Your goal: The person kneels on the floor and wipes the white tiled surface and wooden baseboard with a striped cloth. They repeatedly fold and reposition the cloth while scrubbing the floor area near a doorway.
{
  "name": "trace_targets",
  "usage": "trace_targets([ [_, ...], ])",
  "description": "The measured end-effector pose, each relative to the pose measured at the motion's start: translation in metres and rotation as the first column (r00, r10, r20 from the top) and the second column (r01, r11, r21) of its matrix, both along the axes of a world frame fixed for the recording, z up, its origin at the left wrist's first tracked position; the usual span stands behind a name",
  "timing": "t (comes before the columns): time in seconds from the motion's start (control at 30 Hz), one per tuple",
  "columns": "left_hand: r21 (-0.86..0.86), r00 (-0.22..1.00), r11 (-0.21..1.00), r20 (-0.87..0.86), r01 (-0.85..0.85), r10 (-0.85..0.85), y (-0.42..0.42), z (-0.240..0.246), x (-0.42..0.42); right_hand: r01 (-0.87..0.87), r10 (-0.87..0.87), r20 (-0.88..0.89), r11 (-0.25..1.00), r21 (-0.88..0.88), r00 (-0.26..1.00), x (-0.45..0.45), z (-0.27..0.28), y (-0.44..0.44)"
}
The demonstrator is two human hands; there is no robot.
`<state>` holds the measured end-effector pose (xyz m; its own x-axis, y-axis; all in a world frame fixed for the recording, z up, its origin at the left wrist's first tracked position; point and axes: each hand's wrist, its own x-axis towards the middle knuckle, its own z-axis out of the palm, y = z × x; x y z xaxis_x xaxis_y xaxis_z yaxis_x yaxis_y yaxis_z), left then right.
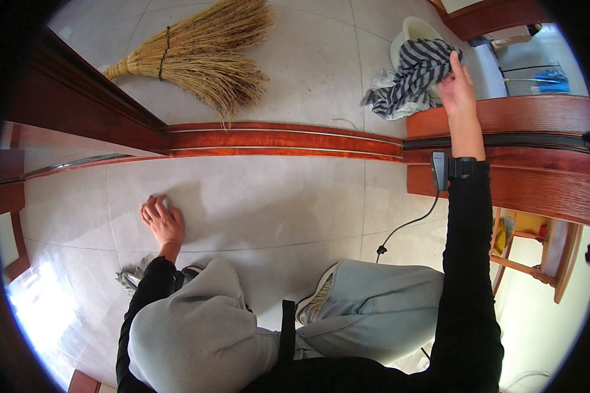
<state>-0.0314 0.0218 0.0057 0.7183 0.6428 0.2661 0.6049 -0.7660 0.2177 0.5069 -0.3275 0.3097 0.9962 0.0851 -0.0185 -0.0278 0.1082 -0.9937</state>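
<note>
My right hand [456, 91] reaches forward over the door sill and grips the edge of a black-and-grey striped cloth [415, 69]. The cloth drapes over a white plastic basin [407, 32] and hangs to the floor beside it. Pale crumpled material [400, 112] shows under the cloth's lower end. Low on the near floor tiles [255, 206], my left hand [163, 220] has its fingers curled downward. Something whitish may lie beneath those fingers, but the hand hides it.
A straw broom [201, 54] lies beyond the reddish wooden sliding-door track [285, 142]. At left stands a dark wooden door panel [83, 93]. A grey crumpled rag or bag [130, 277] is beside my left shoe. A cable [408, 221] hangs from my right wrist device.
</note>
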Motion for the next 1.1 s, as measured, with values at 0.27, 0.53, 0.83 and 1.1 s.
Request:
trace_targets([
  [0.27, -0.005, 1.000, 1.000, -0.012, -0.006, 0.006, -0.001, 0.001, 0.001, 0.125, -0.136, -0.017, 0.945, -0.301, 0.991, -0.002, 0.031, -0.007],
  [0.53, 0.009, 1.000, 1.000, -0.030, -0.010, 0.010, 0.000, -0.003, -0.002, 0.172, -0.202, -0.077, 0.941, -0.293, 0.976, -0.011, 0.044, -0.008],
  [0.83, -0.004, 1.000, 1.000, -0.011, -0.017, 0.017, -0.001, 0.002, 0.001, 0.022, -0.021, -0.033, 1.000, 0.019, 0.999, -0.007, 0.057, 0.000],
  [1.1, -0.021, 1.000, 1.000, -0.023, -0.010, 0.010, -0.002, 0.001, 0.000, -0.030, 0.038, -0.041, 0.981, 0.192, 0.998, -0.031, 0.075, 0.014],
])
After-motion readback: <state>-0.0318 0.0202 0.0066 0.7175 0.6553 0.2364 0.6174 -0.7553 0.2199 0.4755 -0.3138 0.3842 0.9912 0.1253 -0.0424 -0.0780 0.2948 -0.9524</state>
